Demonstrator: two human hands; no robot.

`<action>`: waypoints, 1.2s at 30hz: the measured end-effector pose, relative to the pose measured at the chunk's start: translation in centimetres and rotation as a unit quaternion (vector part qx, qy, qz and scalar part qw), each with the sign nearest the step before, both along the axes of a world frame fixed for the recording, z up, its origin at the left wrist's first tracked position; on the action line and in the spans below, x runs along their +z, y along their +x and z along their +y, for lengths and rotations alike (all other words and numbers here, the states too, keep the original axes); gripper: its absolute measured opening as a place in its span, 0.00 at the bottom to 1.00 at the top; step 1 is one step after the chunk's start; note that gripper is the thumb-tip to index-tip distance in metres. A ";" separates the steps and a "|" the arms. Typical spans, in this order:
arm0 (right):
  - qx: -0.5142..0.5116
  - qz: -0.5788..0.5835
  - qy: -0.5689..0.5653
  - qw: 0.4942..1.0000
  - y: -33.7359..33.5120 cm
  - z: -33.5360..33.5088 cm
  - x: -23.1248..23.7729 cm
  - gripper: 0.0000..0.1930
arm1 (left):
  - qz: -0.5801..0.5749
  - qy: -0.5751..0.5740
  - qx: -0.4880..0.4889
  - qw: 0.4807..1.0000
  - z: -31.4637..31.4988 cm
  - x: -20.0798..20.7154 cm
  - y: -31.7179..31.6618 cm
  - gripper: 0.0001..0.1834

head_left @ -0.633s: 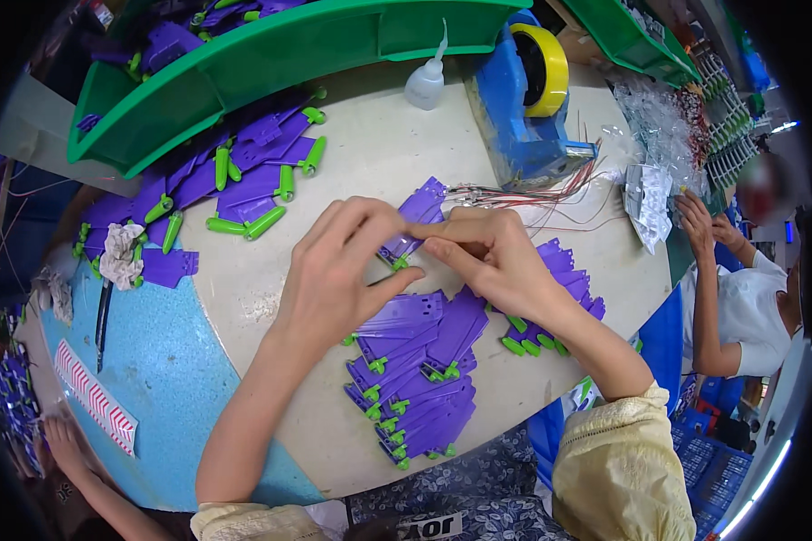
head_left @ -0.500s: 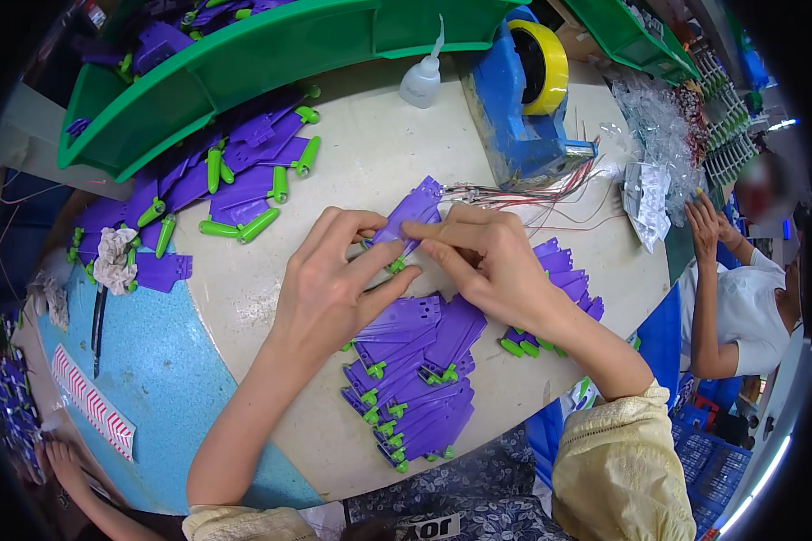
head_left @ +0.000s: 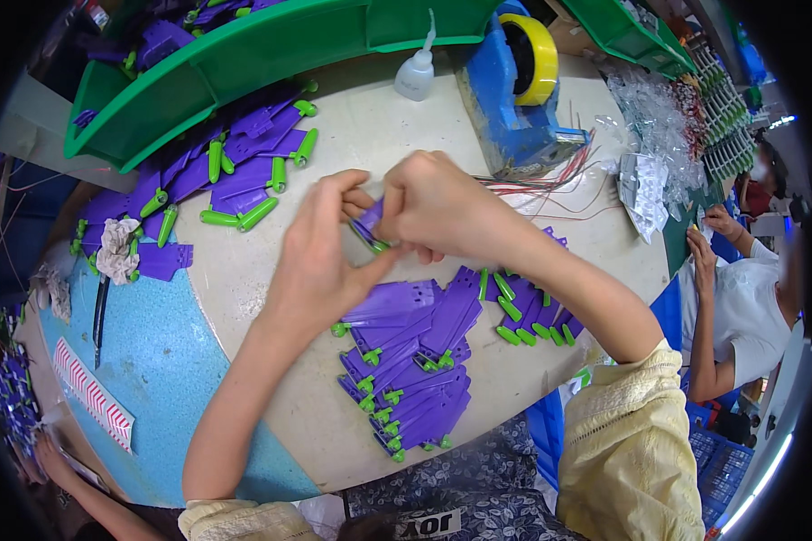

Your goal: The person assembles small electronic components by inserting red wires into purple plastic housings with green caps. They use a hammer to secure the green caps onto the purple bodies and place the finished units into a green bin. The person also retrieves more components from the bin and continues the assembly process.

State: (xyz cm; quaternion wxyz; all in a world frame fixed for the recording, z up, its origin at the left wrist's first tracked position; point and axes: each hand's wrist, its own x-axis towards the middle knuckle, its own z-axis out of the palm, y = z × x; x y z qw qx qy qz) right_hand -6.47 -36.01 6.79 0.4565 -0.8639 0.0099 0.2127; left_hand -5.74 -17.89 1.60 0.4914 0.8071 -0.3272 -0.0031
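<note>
Between my two hands is a flat purple plastic piece (head_left: pixel 368 222) with a bit of green at its lower end. My left hand (head_left: pixel 309 252) grips it from the left with fingers and thumb curved round it. Over its right side my right hand (head_left: pixel 438 203) is closed, hiding most of the piece and what the fingertips press on. Just below my hands lies a fanned pile of similar purple pieces (head_left: pixel 410 361) with green knobs. Another group of purple pieces with green tips (head_left: pixel 537 311) rests beneath my right forearm.
Beyond my hands stand a white squeeze bottle (head_left: pixel 415 74), a blue tape dispenser (head_left: pixel 505 117) and a long green bin (head_left: pixel 271 68). More purple-and-green pieces (head_left: pixel 244 171) spread at the left. Red and black wires (head_left: pixel 559 185) lie right. A co-worker (head_left: pixel 731 307) sits at the far right.
My right hand has moved up and left and curled over the purple piece, which now shows less. The view has shifted slightly; the group under my right forearm is more exposed.
</note>
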 end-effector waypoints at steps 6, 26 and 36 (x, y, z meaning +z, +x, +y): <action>0.038 -0.390 -0.196 0.899 -10.6 -5.7 0.1 0.07 | -0.116 0.069 -0.076 0.988 5.0 2.8 -2.3 0.14; -0.004 -0.373 -0.094 0.923 -7.2 -0.9 0.0 0.06 | -0.009 0.029 -0.031 0.999 0.9 0.9 -2.8 0.31; 0.016 -0.122 0.029 0.992 -5.5 -0.5 -0.6 0.04 | 0.052 -0.035 -0.021 0.998 0.9 -0.5 -2.4 0.41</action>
